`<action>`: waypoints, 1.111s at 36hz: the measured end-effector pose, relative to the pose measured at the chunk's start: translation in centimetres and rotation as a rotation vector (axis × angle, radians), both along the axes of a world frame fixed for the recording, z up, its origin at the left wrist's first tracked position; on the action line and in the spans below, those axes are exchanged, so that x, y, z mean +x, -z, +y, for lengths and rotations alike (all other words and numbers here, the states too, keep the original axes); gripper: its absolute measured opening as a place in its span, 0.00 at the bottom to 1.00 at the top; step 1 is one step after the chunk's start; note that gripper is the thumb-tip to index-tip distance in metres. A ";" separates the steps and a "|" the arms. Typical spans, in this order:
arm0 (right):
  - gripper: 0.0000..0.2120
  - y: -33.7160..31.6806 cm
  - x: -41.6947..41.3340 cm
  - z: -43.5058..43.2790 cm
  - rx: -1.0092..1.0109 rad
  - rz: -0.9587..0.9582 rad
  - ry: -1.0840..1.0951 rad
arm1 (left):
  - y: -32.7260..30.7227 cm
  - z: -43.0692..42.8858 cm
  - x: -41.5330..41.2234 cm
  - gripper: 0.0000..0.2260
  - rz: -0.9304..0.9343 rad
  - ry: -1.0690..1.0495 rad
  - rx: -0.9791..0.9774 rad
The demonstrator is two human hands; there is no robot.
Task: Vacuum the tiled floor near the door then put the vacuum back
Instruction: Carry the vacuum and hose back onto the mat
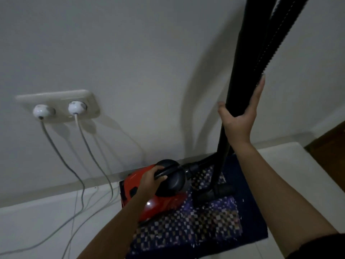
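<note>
A red canister vacuum point(160, 204) with a black top sits on a dark blue checkered mat point(188, 232) against the white wall. My left hand point(152, 179) is closed on the black carry handle point(168, 171) on top of the canister. My right hand point(238, 118) grips the black wand point(240, 75), which stands nearly upright with the ribbed hose point(278, 36) beside it. The floor nozzle point(214, 193) rests on the mat to the right of the canister.
A double wall socket point(57, 104) with two white plugs is on the wall at left; their pale cables point(82, 165) hang down and trail across the white floor point(37, 230). A brown wooden surface point(330, 144) shows at the far right.
</note>
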State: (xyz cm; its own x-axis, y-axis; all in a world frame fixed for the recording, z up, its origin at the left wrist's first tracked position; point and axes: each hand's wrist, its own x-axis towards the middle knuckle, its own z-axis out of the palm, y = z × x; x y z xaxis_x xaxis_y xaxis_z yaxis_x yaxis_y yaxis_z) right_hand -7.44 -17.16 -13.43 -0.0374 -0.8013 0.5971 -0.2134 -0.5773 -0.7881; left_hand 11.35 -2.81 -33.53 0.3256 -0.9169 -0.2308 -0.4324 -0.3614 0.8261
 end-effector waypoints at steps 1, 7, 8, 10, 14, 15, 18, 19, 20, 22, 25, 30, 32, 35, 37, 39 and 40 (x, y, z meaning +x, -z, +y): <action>0.45 0.6 0.3 -0.2 0.011 -0.004 0.001 | 0.6 -0.1 0.2 0.14 0.002 0.010 -0.005; 0.41 5.3 1.4 -1.1 0.058 0.001 0.018 | 3.6 -0.1 1.0 0.14 0.008 -0.018 -0.025; 0.40 5.9 1.6 -1.2 0.061 0.006 0.014 | 3.8 -0.1 1.1 0.14 0.010 -0.015 -0.023; 0.40 6.8 1.8 -1.3 0.063 0.019 0.010 | 4.3 0.0 1.4 0.15 0.013 -0.005 -0.024; 0.38 7.9 1.9 -1.5 0.024 0.029 0.039 | 5.1 0.6 2.0 0.15 0.012 -0.007 -0.043; 0.38 8.2 1.9 -1.5 0.025 0.027 0.044 | 5.3 0.7 2.1 0.15 0.008 -0.005 -0.057; 0.37 9.3 1.7 -1.0 0.023 0.040 0.073 | 5.3 1.1 2.4 0.15 -0.016 0.014 -0.081; 0.36 9.6 1.7 -0.9 0.022 0.049 0.086 | 5.2 1.1 2.4 0.15 -0.018 0.017 -0.080; 0.35 9.8 1.6 -0.7 0.020 0.052 0.097 | 5.2 1.1 2.4 0.15 -0.016 0.020 -0.072; 0.34 9.9 1.5 -0.4 0.016 0.051 0.109 | 5.1 1.0 2.4 0.15 -0.001 0.030 -0.056; 0.33 9.9 1.7 0.0 0.015 0.028 0.121 | 5.0 1.1 2.3 0.15 0.014 0.021 -0.035; 0.30 9.7 1.5 0.9 -0.026 -0.009 0.124 | 6.1 1.0 2.6 0.21 -0.282 0.125 0.059; 0.30 9.7 1.4 1.3 -0.027 -0.026 0.103 | 6.6 0.9 2.7 0.23 -0.423 0.184 0.119; 0.29 9.7 1.1 1.9 0.020 -0.051 0.051 | 6.6 0.9 2.7 0.25 -0.504 0.234 0.164; 0.29 9.5 1.0 2.5 0.057 -0.061 0.038 | 6.2 1.1 2.7 0.25 -0.517 0.274 0.176; 0.29 9.2 1.1 3.3 0.065 -0.059 0.050 | 5.8 1.6 2.4 0.26 -0.507 0.303 0.178; 0.29 9.1 1.1 3.8 0.062 -0.063 0.056 | 5.6 1.8 2.3 0.26 -0.497 0.310 0.178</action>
State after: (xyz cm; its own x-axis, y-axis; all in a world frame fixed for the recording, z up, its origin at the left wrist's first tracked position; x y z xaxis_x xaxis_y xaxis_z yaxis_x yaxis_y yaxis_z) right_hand -6.30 -13.33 -22.52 -0.1187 -0.8323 0.5415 -0.1926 -0.5157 -0.8349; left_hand 13.62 -0.96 -39.12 0.1583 -0.9474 -0.2781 -0.8578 -0.2715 0.4365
